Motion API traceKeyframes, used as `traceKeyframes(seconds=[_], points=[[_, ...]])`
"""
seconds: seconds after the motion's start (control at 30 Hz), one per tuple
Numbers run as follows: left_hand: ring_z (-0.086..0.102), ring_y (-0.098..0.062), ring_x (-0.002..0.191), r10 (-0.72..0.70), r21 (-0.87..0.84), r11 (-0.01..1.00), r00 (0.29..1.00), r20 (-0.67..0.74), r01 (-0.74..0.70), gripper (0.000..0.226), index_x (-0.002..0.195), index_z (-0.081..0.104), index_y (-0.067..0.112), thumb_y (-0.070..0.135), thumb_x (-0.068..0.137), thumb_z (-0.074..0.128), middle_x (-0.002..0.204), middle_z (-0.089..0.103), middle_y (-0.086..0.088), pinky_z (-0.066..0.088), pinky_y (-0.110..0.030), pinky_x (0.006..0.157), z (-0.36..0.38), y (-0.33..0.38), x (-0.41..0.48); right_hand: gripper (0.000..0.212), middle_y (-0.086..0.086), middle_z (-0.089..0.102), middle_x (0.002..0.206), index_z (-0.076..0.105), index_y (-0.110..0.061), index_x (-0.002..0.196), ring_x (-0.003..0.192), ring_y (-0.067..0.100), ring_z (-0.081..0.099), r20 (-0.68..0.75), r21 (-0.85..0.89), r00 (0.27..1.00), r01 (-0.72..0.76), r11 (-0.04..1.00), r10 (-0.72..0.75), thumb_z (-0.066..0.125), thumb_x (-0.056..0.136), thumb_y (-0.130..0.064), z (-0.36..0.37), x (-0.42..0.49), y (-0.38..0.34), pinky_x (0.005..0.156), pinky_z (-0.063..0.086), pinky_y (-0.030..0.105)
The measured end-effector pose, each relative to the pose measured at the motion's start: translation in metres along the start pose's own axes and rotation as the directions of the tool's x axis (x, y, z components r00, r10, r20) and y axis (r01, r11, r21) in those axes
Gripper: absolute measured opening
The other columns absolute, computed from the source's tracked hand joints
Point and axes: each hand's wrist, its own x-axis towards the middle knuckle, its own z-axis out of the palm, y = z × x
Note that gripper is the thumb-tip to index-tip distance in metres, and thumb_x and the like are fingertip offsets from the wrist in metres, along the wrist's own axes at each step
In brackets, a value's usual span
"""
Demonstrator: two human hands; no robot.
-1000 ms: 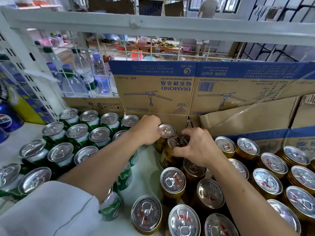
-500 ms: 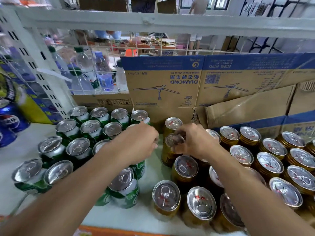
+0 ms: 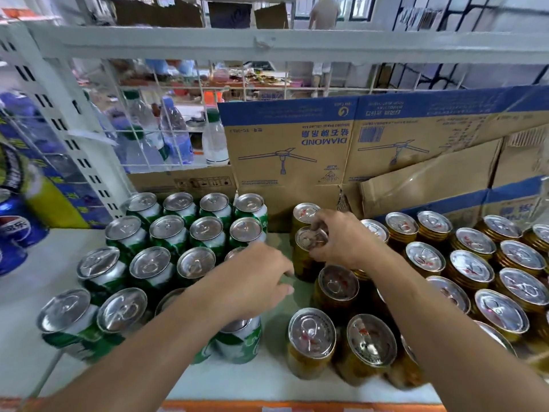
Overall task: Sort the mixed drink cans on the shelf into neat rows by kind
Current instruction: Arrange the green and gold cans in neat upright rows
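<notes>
Pinching the lid rim of a gold can (image 3: pixel 310 239) with the right hand (image 3: pixel 341 242), fingers curled round its top, at the left edge of the gold cans (image 3: pixel 472 269). Just behind it, a second gold can (image 3: pixel 304 211) against the cardboard box (image 3: pixel 285 150). Hovering with the left hand (image 3: pixel 255 281) just left of the held can, above the green cans (image 3: pixel 166 233), fingers loosely bent, gripping nothing visible. On the white shelf (image 3: pixel 29 292), green rows left, gold right.

Cardboard boxes (image 3: pixel 285 150), water bottles (image 3: pixel 175 135)
</notes>
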Motion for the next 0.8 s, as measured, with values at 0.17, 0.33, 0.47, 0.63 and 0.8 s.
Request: traceKeyframes(seconds=[0.17, 0.33, 0.47, 0.63, 0.8], points=[[0.042, -0.019, 0.127, 0.028, -0.001, 1.0, 0.999, 0.037, -0.028, 0.04, 0.13, 0.057, 0.027, 0.044, 0.094, 0.053, 0.134, 0.056, 0.002, 0.038, -0.037, 0.102, 0.005, 0.007, -0.002, 0.048, 0.004, 0.062, 0.106, 0.055, -0.019, 0.115, 0.089, 0.02, 0.058, -0.012, 0.015, 1.0, 0.009, 1.0, -0.009, 0.076, 0.072, -0.024, 0.003, -0.002, 0.003, 0.068, 0.047, 0.028], [0.025, -0.019, 0.142, 0.065, 0.038, 0.997, 0.985, 0.162, -0.072, 0.062, 0.14, 0.046, 0.027, 0.06, 0.088, 0.054, 0.145, 0.046, -0.001, 0.001, -0.039, 0.118, 0.005, 0.018, -0.009, 0.048, 0.009, 0.065, 0.112, 0.056, -0.012, 0.124, 0.101, 0.024, 0.059, -0.073, -0.035, 0.997, -0.002, 0.999, 0.0, 0.07, 0.082, -0.031, -0.003, -0.016, -0.001, 0.083, 0.052, 0.037], [0.036, -0.021, 0.136, 0.084, 0.149, 0.98, 0.958, 0.275, -0.129, 0.073, 0.133, 0.049, 0.022, 0.066, 0.077, 0.064, 0.135, 0.052, 0.0, -0.016, -0.05, 0.113, 0.011, 0.026, -0.012, 0.036, 0.003, 0.065, 0.096, 0.066, -0.014, 0.106, 0.086, 0.018, 0.058, 0.003, -0.111, 1.0, -0.005, 0.994, 0.005, 0.07, 0.081, -0.04, -0.02, -0.038, -0.005, 0.068, 0.047, 0.029], [0.054, -0.02, 0.111, 0.126, 0.219, 0.96, 0.969, 0.21, -0.173, 0.054, 0.104, 0.057, 0.019, 0.062, 0.074, 0.068, 0.105, 0.062, 0.001, -0.004, -0.058, 0.116, 0.015, 0.031, -0.011, 0.052, -0.002, 0.061, 0.112, 0.062, -0.021, 0.116, 0.1, 0.017, 0.056, 0.235, -0.221, 0.972, 0.048, 0.974, 0.005, 0.079, 0.072, -0.044, -0.019, -0.059, -0.008, 0.084, 0.05, 0.032], [0.052, -0.012, 0.106, 0.12, 0.143, 0.981, 0.991, 0.061, -0.128, 0.056, 0.112, 0.059, 0.026, 0.063, 0.071, 0.069, 0.108, 0.061, 0.009, 0.026, -0.042, 0.113, 0.004, 0.023, -0.015, 0.054, 0.0, 0.062, 0.113, 0.058, -0.024, 0.116, 0.105, 0.022, 0.057, 0.155, -0.221, 0.987, 0.077, 0.972, -0.043, 0.079, 0.071, -0.045, -0.005, -0.063, 0.002, 0.088, 0.05, 0.037]])
